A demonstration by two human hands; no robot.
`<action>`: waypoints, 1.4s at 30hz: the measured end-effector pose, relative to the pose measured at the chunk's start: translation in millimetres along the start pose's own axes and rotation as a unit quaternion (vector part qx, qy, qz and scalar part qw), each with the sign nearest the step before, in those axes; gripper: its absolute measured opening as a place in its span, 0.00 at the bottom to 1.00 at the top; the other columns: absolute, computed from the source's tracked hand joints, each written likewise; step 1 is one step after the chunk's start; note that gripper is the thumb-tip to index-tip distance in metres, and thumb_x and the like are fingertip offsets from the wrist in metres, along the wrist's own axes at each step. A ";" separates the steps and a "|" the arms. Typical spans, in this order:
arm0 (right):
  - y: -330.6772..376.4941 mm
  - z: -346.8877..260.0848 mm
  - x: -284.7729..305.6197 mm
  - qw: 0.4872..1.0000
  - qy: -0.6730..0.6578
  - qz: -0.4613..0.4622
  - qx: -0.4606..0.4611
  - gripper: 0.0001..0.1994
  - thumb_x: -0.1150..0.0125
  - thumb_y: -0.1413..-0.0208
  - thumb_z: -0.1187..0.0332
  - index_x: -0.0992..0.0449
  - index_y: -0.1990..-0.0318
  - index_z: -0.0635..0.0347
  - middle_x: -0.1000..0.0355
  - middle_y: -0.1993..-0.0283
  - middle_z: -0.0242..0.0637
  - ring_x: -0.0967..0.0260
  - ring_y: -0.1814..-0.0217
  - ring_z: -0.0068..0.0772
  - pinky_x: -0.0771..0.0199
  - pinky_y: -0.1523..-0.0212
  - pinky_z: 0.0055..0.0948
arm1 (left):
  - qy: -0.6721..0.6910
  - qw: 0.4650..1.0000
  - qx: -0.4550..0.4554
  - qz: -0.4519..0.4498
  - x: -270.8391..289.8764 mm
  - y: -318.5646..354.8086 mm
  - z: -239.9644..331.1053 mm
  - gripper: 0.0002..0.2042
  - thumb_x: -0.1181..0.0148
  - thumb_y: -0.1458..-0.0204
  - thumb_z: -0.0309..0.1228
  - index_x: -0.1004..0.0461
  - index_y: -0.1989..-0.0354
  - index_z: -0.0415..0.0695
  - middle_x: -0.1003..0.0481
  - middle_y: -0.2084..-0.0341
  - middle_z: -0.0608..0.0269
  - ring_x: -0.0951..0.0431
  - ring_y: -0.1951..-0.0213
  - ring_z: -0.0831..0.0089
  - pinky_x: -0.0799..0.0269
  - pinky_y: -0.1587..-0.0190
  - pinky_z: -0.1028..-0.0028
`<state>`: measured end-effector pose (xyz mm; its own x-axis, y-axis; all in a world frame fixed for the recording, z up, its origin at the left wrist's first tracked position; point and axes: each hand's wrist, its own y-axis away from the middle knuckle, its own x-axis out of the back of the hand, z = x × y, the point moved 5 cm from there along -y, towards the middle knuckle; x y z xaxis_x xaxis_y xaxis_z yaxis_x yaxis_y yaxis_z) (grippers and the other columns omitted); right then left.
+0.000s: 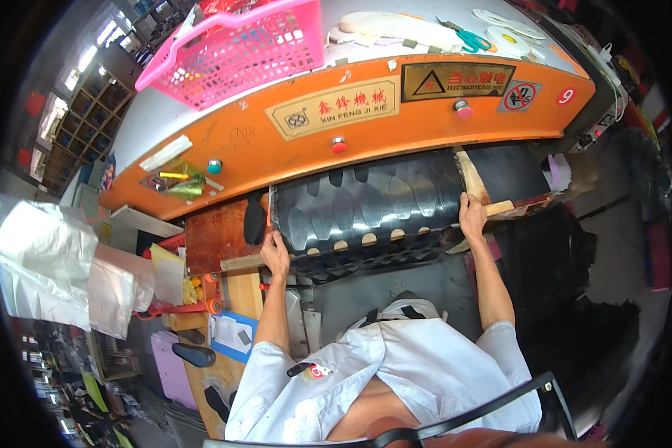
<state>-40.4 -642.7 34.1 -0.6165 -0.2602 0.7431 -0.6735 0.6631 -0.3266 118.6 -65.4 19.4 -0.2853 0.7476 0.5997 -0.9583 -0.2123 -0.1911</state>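
A shiny black sheet (396, 196) marked with rows of sole-shaped outlines lies under the orange machine front, its near part hanging over the edge with several cut-out gaps. My left hand (275, 255) is closed on the sheet's near left corner. At the near right corner my right hand (472, 216) grips the same sheet, its fingers beside a pale wooden strip (473, 176). A wooden stick (499, 207) juts out to the right of that hand. Left of the sheet, a black sole-shaped piece (254, 219) rests on a reddish-brown board (215, 237).
The orange machine beam (239, 149) with push buttons spans the far side. On top stand a pink basket (239, 56) and teal scissors (473, 40). Black sheet material (545, 254) is piled at right. Plastic bags (48, 254) and a blue clipboard (233, 333) are at left.
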 end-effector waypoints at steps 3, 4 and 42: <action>15.1 14.7 -2.4 0.999 0.011 -0.030 -0.033 0.24 0.49 0.28 0.52 0.20 0.65 0.66 0.23 0.67 0.64 0.25 0.59 0.72 0.30 0.55 0.62 | 0.022 1.000 0.014 -0.005 3.7 14.4 -8.3 0.21 0.46 0.33 0.43 0.19 0.52 0.34 0.18 0.63 0.36 0.16 0.59 0.42 0.25 0.54 0.53; 23.5 19.1 -0.9 0.999 0.005 -0.030 -0.033 0.24 0.48 0.28 0.51 0.20 0.65 0.66 0.23 0.67 0.64 0.26 0.59 0.72 0.30 0.55 0.61 | 0.025 1.000 0.006 0.005 7.2 22.0 -10.0 0.20 0.46 0.33 0.42 0.20 0.52 0.33 0.18 0.63 0.36 0.16 0.59 0.42 0.26 0.54 0.53; 96.7 -209.3 -94.9 0.977 -0.051 -0.129 0.164 0.34 0.23 0.59 0.60 0.23 0.43 0.69 0.27 0.39 0.52 0.32 0.41 0.55 0.23 0.44 0.47 | -0.030 0.977 -0.195 -0.077 -35.9 64.8 93.4 0.20 0.38 0.41 0.26 0.25 0.40 0.36 0.24 0.42 0.44 0.28 0.36 0.46 0.36 0.32 0.55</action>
<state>38.3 -407.0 54.2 -0.4353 -0.4686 0.7688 -0.8959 0.3098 -0.3184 65.2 -164.7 58.1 -0.1491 0.7118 0.6864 -0.9146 0.1646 -0.3694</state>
